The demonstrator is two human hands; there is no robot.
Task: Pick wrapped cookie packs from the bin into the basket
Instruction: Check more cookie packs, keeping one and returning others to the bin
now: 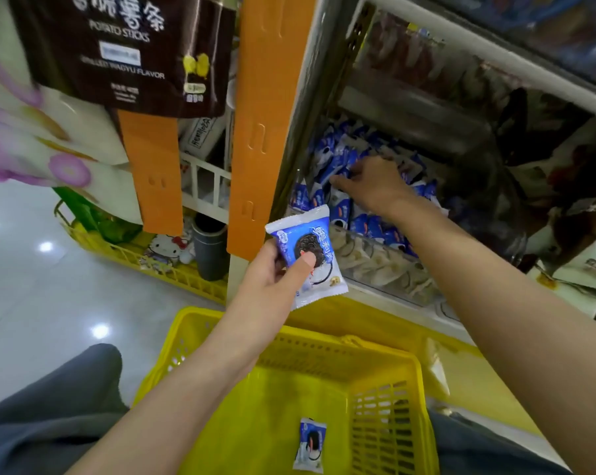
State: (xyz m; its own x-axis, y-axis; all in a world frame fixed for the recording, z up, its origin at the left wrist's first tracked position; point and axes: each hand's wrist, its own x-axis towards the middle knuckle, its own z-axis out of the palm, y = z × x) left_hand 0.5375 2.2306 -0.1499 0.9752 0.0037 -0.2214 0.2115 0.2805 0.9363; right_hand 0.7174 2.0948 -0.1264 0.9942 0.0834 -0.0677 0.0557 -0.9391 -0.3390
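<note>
My left hand (276, 272) pinches a blue and white wrapped cookie pack (310, 248) between thumb and fingers, held up in front of the shelf above the yellow basket (385, 368). One more cookie pack (311, 444) lies on the basket floor. My right hand (372, 185) reaches into the clear bin (368, 265) on the shelf, its fingers down among several blue cookie packs (337, 156); whether it grips one is hidden.
An orange shelf post (265, 132) stands left of the bin. A brown potato sticks bag (128, 53) hangs at top left. A second yellow crate (173, 269) with a dark cup sits on the floor. Snack bags (570, 214) crowd the shelf to the right.
</note>
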